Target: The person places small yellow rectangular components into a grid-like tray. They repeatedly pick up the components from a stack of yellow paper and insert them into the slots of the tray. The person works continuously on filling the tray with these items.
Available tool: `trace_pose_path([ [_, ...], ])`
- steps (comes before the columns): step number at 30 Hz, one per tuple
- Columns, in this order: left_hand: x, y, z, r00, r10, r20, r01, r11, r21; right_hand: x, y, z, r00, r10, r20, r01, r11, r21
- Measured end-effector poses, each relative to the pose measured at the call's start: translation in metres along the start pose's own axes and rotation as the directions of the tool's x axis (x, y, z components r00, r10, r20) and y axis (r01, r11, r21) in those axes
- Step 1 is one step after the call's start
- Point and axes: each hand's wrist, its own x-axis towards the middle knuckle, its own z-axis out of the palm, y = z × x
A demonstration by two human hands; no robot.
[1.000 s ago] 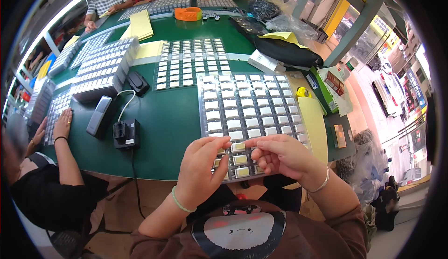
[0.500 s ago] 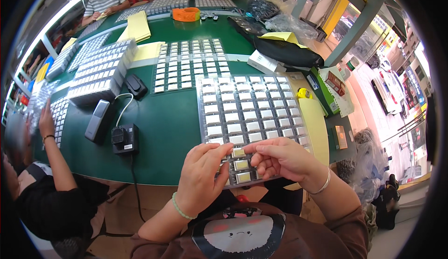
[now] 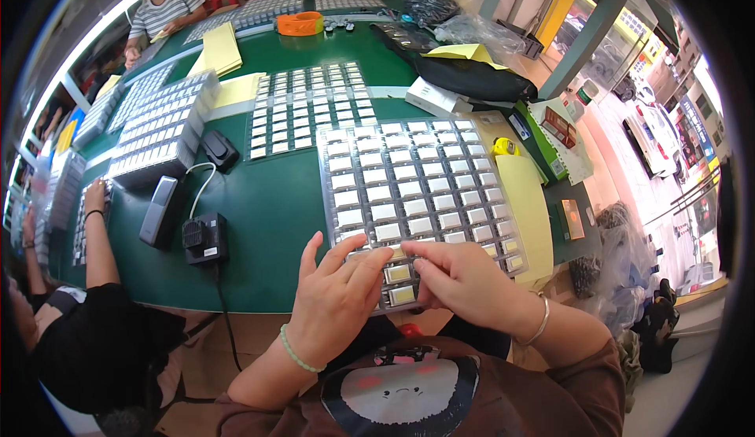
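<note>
Green table, clear tray of seemingly silver-white parts, yellow paper

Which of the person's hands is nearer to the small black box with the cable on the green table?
Left. The left hand lies just right of the black box; the right hand is farther right, beyond the left hand.

Both hands sit at the lower centre, the left hand and right hand resting on the near edge of the clear tray of small parts. Left of the tray lies an open strip of green table, bounded further left by a black box with its cable and a grey handset. To the right, a yellow sheet borders the tray. Above, a second tray blocks the centre
</note>
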Motion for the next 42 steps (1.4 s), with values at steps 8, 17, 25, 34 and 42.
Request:
trace_pose_path([
  [8,-0.002,0.001,-0.003,1.000,-0.010,0.021,0.010,1.000,-0.019,-0.006,0.018,0.018,0.853,-0.520,-0.050,0.352,0.644,-0.679],
  [17,0.015,0.003,-0.019,0.999,0.043,-0.012,-0.044,0.993,-0.105,-0.055,0.060,-0.046,0.643,-0.322,-0.694,0.092,0.933,-0.347],
  [25,0.020,0.073,0.084,0.600,0.607,0.522,0.248,0.479,-0.842,-0.143,0.213,-0.047,0.665,-0.321,-0.674,-0.146,0.829,-0.539],
  [34,0.016,0.138,0.243,0.864,0.178,0.471,0.465,0.079,-0.882,-0.148,0.227,-0.037,0.667,-0.458,-0.588,-0.014,0.782,-0.624],
  [42,0.023,0.140,0.226,0.722,0.170,0.670,0.653,0.152,-0.742,-0.164,0.247,-0.028,0.514,-0.483,-0.709,0.084,0.850,-0.519],
])
